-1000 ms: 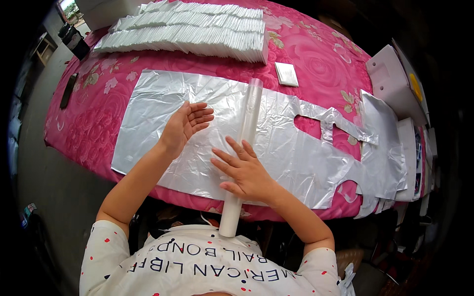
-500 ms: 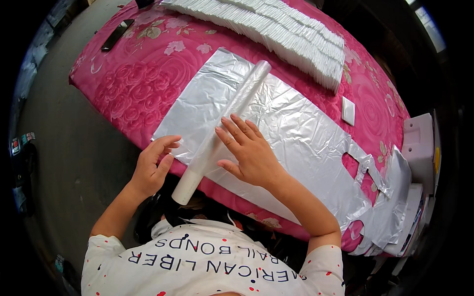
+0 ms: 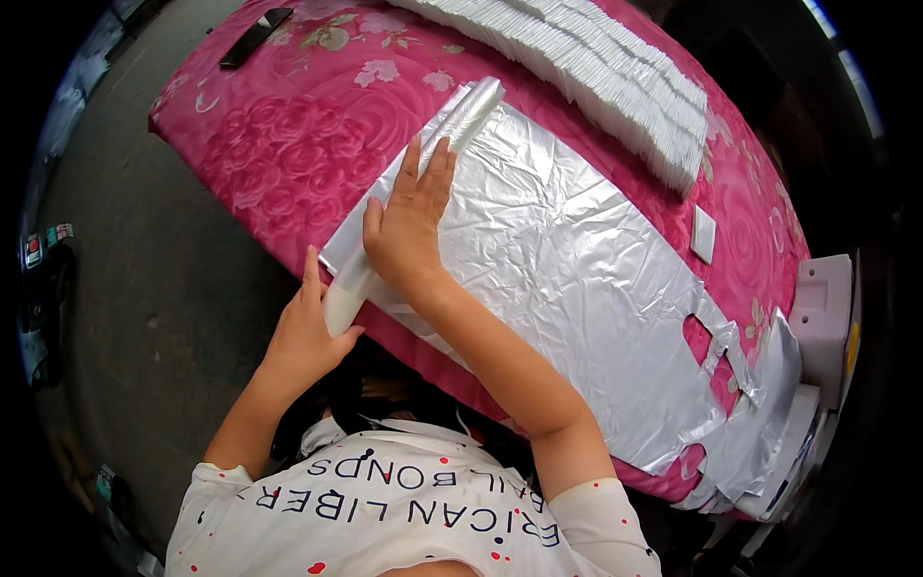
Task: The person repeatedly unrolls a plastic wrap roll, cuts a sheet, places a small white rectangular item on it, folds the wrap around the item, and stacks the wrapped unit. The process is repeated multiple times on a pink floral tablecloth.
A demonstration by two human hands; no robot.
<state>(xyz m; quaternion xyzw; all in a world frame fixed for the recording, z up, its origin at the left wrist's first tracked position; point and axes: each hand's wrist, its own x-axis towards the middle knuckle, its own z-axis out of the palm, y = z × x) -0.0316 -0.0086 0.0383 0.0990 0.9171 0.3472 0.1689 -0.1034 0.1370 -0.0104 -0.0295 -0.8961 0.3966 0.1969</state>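
Observation:
A whitish tube [image 3: 343, 306], wrapped in shiny film, lies slantwise near the left end of a flat stretch of silvery plastic bags [image 3: 567, 260]. Cut-out handle openings show at the bags' right end. My left hand [image 3: 306, 332] holds the tube's near end, thumb on one side and fingers on the other. Pressed flat on the middle of the tube is my right hand [image 3: 409, 226], its fingers stretched toward the far end. Part of the tube is hidden under that hand.
Long rows of white folded packets [image 3: 596, 91] stand along the far side of the pink flowered tablecloth [image 3: 260, 163]. A small white packet [image 3: 703, 235] lies to their right. At the far left is a phone [image 3: 255, 38]. A pale plastic box [image 3: 822, 308] stands at the right edge.
The tube has moved left across the bags, close to their left edge. My right hand has travelled left with it. My left hand, apart from the tube before, now grips its near end.

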